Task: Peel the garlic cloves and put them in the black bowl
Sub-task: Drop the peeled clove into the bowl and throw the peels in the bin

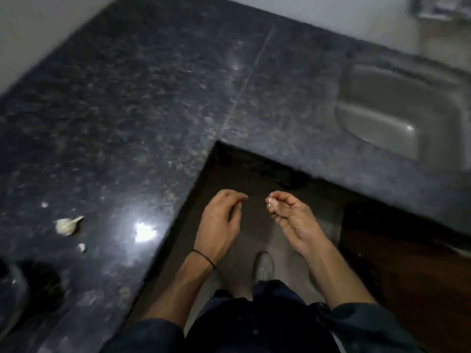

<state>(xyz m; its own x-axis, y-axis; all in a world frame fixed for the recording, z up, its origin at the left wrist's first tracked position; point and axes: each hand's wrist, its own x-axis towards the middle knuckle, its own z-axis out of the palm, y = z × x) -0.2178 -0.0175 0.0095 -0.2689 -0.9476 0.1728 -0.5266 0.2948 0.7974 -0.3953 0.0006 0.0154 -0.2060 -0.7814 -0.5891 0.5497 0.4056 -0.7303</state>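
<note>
the right hand (288, 212) is held palm-up over the floor, in the inner corner of the dark speckled counter (142, 103). its thumb and fingertips pinch a small garlic clove (270, 206), and a thin pale strand of skin sticks up from the clove. the left hand (223, 212) hangs just beside the right but apart from it, back upward, fingers loosely curled toward the clove and holding nothing. a thin black band (204, 257) circles its wrist. well to the left of the left hand, a pale garlic piece (67, 225) with a pointed tip lies on the counter, and a smaller pale chip (82, 247) lies just nearer the person than it. further left and nearer still, at the frame's edge, sits a dark shape (33, 284) too blurred to tell whether it is the black bowl. beyond the right hand and off to its right, a steel sink (397, 110) is set into the counter. below and between the two hands, a grey shoe (265, 266) rests on the floor.
</note>
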